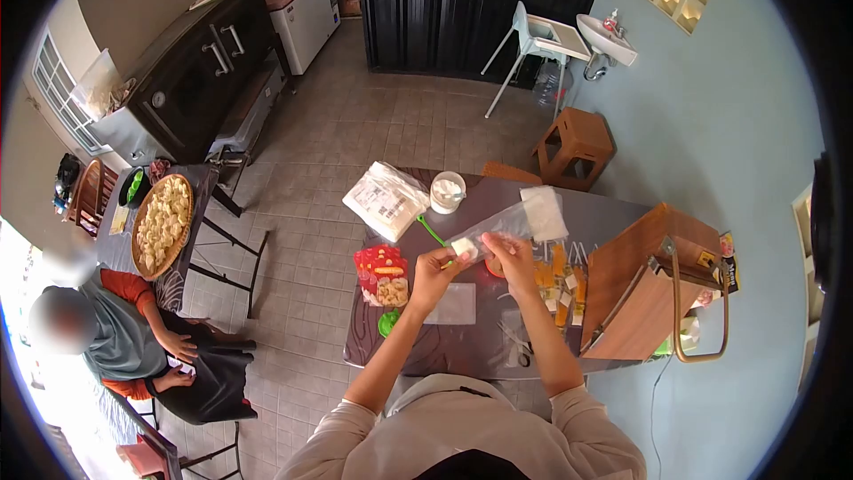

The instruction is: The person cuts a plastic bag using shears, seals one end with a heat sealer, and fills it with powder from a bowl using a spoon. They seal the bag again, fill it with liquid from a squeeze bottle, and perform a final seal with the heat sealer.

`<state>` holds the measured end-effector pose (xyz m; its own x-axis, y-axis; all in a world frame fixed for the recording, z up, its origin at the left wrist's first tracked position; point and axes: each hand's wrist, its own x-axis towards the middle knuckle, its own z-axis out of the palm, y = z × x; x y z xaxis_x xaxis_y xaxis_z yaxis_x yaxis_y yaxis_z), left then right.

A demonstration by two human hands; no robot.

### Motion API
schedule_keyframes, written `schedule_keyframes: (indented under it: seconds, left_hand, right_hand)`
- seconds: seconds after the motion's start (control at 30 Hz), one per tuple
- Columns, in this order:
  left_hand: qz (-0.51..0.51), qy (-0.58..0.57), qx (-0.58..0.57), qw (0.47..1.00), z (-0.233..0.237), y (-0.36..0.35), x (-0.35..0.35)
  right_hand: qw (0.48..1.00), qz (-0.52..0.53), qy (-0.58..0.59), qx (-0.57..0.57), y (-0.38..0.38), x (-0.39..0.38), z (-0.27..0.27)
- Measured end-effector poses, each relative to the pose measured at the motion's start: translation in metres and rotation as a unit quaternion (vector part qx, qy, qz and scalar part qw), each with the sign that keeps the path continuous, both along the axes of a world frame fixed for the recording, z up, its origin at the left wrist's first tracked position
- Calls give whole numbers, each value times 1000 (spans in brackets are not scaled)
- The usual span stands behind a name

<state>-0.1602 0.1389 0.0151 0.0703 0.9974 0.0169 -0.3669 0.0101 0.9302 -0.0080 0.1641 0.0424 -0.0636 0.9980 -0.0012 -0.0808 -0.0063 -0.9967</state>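
Note:
Above the dark table, a clear plastic bag is stretched between my two hands. My left hand pinches its near end, beside a small white piece that seems to lie at or inside the bag. The fingers of my right hand are closed on the plastic a little farther right. Under my forearms lie a flat clear sheet or bag and scissors. A green-handled tool sticks out behind my left hand. Several small orange-and-white strips are scattered right of my right hand.
On the table are a white plastic-wrapped package, a white tub, a red packet, a green lid, a stack of white bags and a large wooden box. At left sits a person near a basket of dough pieces.

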Motion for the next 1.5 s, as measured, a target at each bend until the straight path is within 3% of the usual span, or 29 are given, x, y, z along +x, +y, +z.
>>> schedule_keyframes:
  seconds: [0.1,0.2,0.23,0.27,0.3,0.37,0.43,0.47,0.5,0.57,0.67,0.77,0.8,0.93,1.03,1.1,1.13,1.17,1.23,1.27,1.37,1.5]
  left_hand:
    - [26,-83,-33,996,2,-19,16]
    - [100,9,9,995,-8,-37,30]
    - [119,102,39,987,-4,-45,34]
    - [135,194,67,969,-2,-52,41]
    - [135,194,66,970,-8,-55,48]
    - [123,95,-13,988,-32,-59,59]
    - [77,92,-14,993,-25,-75,67]
    - [88,27,-72,993,-22,-83,73]
    - [99,-38,-131,986,-16,-92,78]
    - [87,-28,-138,986,-33,-104,77]
    - [139,-28,-171,975,-45,-121,84]
    - [131,13,-197,972,-61,-138,84]
    - [130,14,-200,971,-69,-144,85]
    - [51,46,-233,970,-93,-156,92]
    - [21,52,-221,974,-89,-150,102]
    - [6,50,-211,976,-85,-152,106]
    - [2,-15,-178,984,-83,-147,108]
    - [-2,-79,-143,987,-81,-143,109]
    - [18,-61,-117,991,-88,-137,107]
    - [38,-41,-93,994,-92,-136,106]
    - [53,-38,-44,997,-76,-135,106]
    - [34,-15,-62,997,-72,-126,98]
  right_hand:
    - [999,-35,5,-35,-19,10,1]
    - [995,-85,42,-22,-39,16,-11]
    - [995,-84,43,-22,-42,23,-12]
    - [993,-85,-14,75,-46,30,-13]
    - [979,-85,-71,170,-51,37,-14]
    - [971,-91,-109,195,-67,46,-12]
    - [962,-84,-106,237,-78,50,3]
    - [899,-91,-270,333,-81,62,7]
    - [878,-87,-288,373,-89,64,24]
    - [788,-144,-398,448,-96,71,17]
    - [773,-70,-453,438,-99,89,-13]
    - [747,-111,-494,430,-110,97,-36]
    - [794,-71,-463,388,-114,100,-43]
    - [788,-120,-479,368,-132,104,-59]
    - [821,-137,-390,394,-128,102,-65]
    - [941,-100,-276,167,-136,97,-63]
    - [955,-129,-214,161,-135,94,-68]
    - [954,-130,-216,162,-132,94,-75]
    - [970,-124,-148,146,-128,93,-84]
    - [991,-91,-89,47,-128,96,-87]
    - [988,-116,-70,75,-125,91,-73]
    - [989,-88,-107,54,-128,89,-50]
